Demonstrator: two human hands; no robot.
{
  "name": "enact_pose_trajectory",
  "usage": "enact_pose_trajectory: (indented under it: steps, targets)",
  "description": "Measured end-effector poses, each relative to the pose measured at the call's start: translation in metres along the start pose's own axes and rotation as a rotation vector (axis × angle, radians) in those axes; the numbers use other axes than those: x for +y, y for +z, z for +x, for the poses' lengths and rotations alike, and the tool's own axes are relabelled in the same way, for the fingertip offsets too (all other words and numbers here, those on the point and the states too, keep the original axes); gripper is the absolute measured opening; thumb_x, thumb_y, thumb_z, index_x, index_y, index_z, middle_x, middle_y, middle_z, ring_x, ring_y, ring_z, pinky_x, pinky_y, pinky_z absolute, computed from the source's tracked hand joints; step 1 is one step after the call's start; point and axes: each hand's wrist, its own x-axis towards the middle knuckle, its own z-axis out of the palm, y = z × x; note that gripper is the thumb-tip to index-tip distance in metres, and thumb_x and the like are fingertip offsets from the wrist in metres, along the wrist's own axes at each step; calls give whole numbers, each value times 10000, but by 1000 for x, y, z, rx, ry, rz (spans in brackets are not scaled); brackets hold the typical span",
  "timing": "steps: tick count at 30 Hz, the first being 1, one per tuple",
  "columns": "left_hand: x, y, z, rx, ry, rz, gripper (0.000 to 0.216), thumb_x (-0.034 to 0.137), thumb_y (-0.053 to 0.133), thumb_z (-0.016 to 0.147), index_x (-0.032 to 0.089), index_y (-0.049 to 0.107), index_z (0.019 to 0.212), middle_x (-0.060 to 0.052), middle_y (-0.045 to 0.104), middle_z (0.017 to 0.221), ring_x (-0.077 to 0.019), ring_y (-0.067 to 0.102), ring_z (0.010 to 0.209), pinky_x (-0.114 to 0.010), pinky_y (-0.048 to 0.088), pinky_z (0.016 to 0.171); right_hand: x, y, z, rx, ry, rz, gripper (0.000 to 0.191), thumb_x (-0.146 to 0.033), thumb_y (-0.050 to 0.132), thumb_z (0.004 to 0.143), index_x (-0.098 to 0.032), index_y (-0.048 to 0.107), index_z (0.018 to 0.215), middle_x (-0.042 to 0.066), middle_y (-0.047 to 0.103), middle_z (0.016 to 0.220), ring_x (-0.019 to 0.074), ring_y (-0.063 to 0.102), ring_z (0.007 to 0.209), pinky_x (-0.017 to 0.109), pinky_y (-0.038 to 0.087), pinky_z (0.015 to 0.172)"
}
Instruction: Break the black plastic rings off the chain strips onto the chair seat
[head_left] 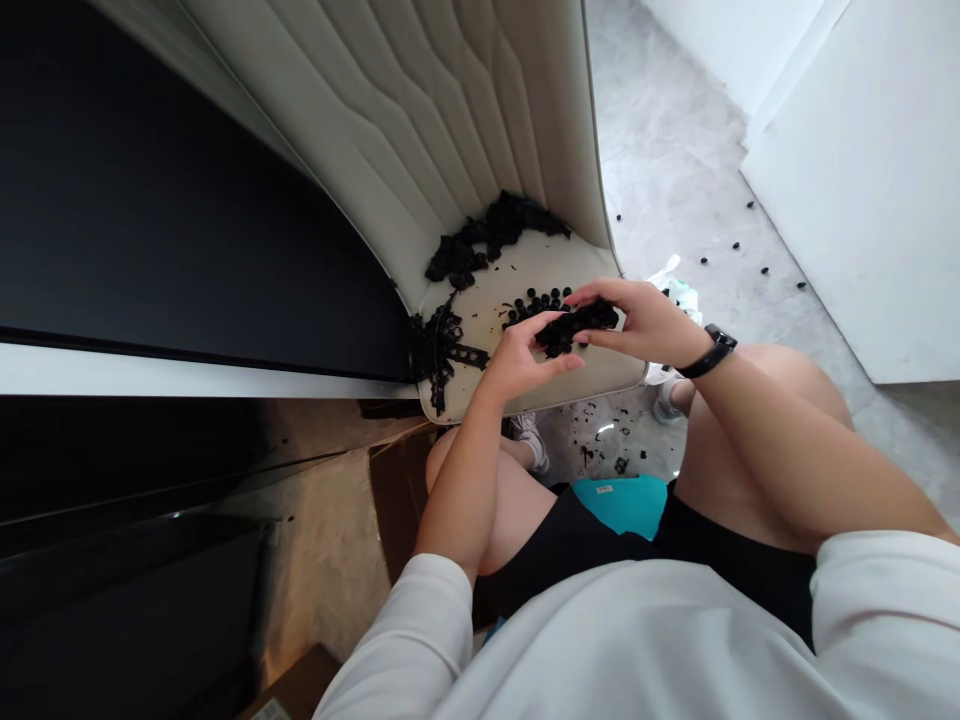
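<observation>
Over the front of a cream padded chair seat (615,376), both my hands are closed on a lumpy black plastic-looking cluster (581,325). My right hand (651,322) grips its right end between thumb and fingers. At the left end, my left hand (521,362) has its fingers against the piece and its thumb below. Several small round black pieces (534,297) lie on the seat just behind, partly hidden by my hands. Against the backrest is a heap of black scraps (487,240). More black scraps (442,340), one a strip with holes, lie at the seat's left edge.
A large black panel with a white edge (187,370) borders the chair's left. Round black bits (736,245) are scattered on the grey floor at right, beside a white panel (877,200). A crumpled plastic bag (679,290) sits right of the chair. Black fragments (589,455) litter the floor between my feet.
</observation>
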Motion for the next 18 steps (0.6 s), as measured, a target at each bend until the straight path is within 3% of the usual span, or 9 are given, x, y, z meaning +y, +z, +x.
enact_pose_trajectory:
  steps: [3,6,18]
  targets:
    - [1,-1,0,23,104,175,544,447,1036,606,250,837,1073,-93,802,1151,-318,713,1182,-434,523,1123,1,-2,1,-76,-69,-90,402,-522,845,872,-252,788,1164,79,762,1037,273,702,922,421,570,833]
    - [3,-5,0,26,173,275,471,453,1016,651,265,855,1051,-77,797,1060,-282,722,1073,-413,520,1079,3,-4,1,-119,-126,-144,380,-555,778,928,-247,799,1150,81,744,989,252,679,851,393,556,774]
    - [13,-18,-5,44,255,374,361,541,931,760,306,865,1026,-56,780,932,-253,683,953,-395,513,965,2,-1,-1,-115,-219,-266,262,-480,689,995,-269,756,1134,95,716,990,302,662,936,454,555,835]
